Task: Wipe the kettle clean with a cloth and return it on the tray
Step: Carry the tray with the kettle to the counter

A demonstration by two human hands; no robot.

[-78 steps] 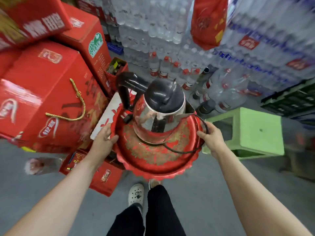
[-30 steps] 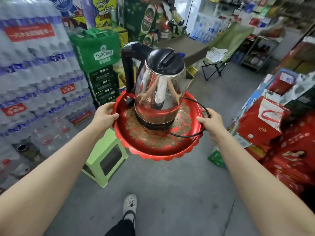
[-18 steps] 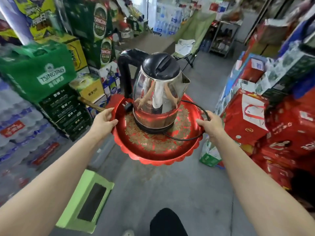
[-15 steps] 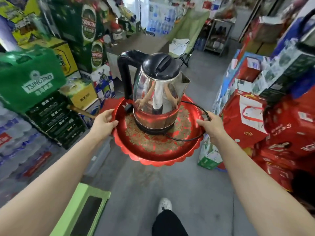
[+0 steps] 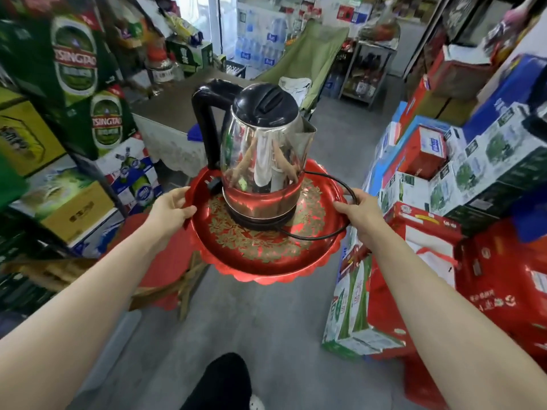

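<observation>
Red tray (image 5: pixel 266 263): clamped fingers (image 5: pixel 181 193) of left hand (image 5: pixel 170 209) round rim at nine o'clock, right hand (image 5: pixel 359 212) likewise at three, kettle (image 5: pixel 266 149) upright between.

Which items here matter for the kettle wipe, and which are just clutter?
Job: kettle, standing on the tray; left hand and right hand gripping the tray's rim; power cord. Neither hand holds a cloth.
Clutter: beer cartons, red gift boxes, green folding chair, counter.
</observation>
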